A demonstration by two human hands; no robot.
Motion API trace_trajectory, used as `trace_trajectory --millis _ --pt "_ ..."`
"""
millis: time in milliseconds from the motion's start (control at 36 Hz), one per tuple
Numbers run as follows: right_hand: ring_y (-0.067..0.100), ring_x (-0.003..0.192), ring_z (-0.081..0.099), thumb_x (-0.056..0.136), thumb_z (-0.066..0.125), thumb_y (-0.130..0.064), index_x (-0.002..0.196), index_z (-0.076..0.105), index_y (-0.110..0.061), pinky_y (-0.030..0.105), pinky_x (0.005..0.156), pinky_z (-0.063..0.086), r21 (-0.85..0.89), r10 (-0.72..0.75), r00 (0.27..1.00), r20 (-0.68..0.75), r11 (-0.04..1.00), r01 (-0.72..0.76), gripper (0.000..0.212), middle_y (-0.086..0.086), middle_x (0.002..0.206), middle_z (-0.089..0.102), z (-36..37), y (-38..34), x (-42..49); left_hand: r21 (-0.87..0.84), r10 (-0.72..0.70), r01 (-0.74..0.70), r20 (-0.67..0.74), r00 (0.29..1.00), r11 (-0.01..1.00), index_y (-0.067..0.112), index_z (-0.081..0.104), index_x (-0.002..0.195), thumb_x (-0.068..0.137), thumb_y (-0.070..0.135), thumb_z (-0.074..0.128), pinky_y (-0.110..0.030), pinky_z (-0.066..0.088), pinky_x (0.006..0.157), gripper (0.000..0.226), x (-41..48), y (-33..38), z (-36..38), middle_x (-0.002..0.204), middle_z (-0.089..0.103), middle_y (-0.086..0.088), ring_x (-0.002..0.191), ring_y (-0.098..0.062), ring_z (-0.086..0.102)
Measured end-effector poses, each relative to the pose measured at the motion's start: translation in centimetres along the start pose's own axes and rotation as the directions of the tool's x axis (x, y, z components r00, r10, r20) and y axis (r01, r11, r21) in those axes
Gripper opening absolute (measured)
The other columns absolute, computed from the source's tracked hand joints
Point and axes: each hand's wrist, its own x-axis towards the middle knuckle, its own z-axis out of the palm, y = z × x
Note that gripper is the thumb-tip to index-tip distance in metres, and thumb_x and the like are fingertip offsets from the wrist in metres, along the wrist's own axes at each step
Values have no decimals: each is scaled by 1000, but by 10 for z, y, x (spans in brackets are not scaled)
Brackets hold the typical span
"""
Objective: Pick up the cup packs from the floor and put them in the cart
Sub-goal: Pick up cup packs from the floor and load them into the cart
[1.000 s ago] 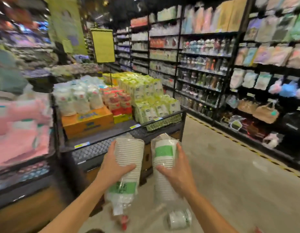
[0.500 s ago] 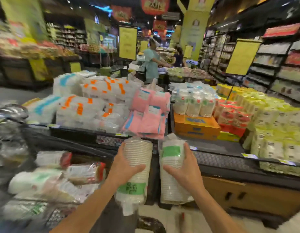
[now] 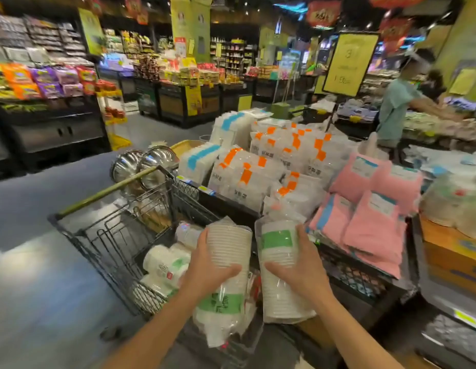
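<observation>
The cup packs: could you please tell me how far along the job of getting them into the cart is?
Done: several white packs already lie in the cart. In hand: the left hand holds one cup pack and the right hand holds another, both over the cart's near end. Left: lowering and releasing these two. The floor beside the cart shows no more packs, though part of it is out of view.

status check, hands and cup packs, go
Left hand, right hand each grip a clear-wrapped white cup pack. Over black wire cart. Nothing blocking.
</observation>
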Motion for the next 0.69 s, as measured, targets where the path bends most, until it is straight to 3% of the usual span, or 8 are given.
trace_trajectory --millis 56,111,222,278,389,472,583,694 --pt "19 150 28 68 84 -62 163 2 -35 46 116 35 1 -40 998 45 999 40 128 -5 167 23 14 -3 24 5 -15 15 -30 999 1000 51 18 139 54 43 92 -42 52 99 113 12 -8 -4 134 50 10 121 -16 56" --pt "19 149 30 66 83 -64 161 2 -38 48 115 37 4 -67 994 86 998 67 128 -6 166 24 28 -5 48 -3 -54 54 -74 996 999 44 18 147 51 46 92 -45 50 103 121 24 -17 -7 139 48 9 125 -17 54" --pt "21 146 34 66 82 -66 161 0 -39 48 112 41 -3 -123 977 174 992 126 129 -5 164 25 52 -7 98 -19 -150 149 -175 973 989 37 14 153 52 47 93 -32 49 96 129 47 -35 -11 130 46 16 121 -15 54" --pt "22 144 37 65 81 -68 161 -1 -38 48 110 44 -7 -158 963 220 986 164 130 -4 163 27 63 -9 122 -26 -186 185 -244 952 982 41 17 149 48 51 92 -33 50 95 126 57 -40 -15 128 48 18 118 -13 55" --pt "23 145 36 64 81 -70 163 3 -34 46 111 43 17 -226 914 337 972 234 131 -1 163 28 89 -16 166 -60 -311 312 -378 872 948 34 11 156 52 47 94 -37 49 99 134 73 -57 -25 132 42 12 120 -16 51" --pt "24 144 37 61 77 -73 162 1 -36 52 110 42 8 -264 869 419 958 287 132 -1 162 28 111 -26 193 -76 -361 373 -488 795 925 31 9 157 58 39 95 -23 49 83 131 79 -74 -35 127 42 11 109 -13 50" --pt "26 143 39 62 78 -73 162 0 -37 54 107 45 -26 -288 810 511 937 349 132 -2 162 27 146 -45 222 -156 -419 407 -568 708 900 32 18 152 57 32 96 -43 51 99 123 86 -96 -50 128 43 8 114 -18 51" --pt "28 142 40 62 79 -71 161 0 -39 54 106 46 -40 -288 769 571 925 377 130 -2 163 25 189 -65 250 -252 -485 424 -597 640 870 30 21 150 61 25 95 -54 49 102 116 100 -120 -70 136 50 -3 121 -29 55"
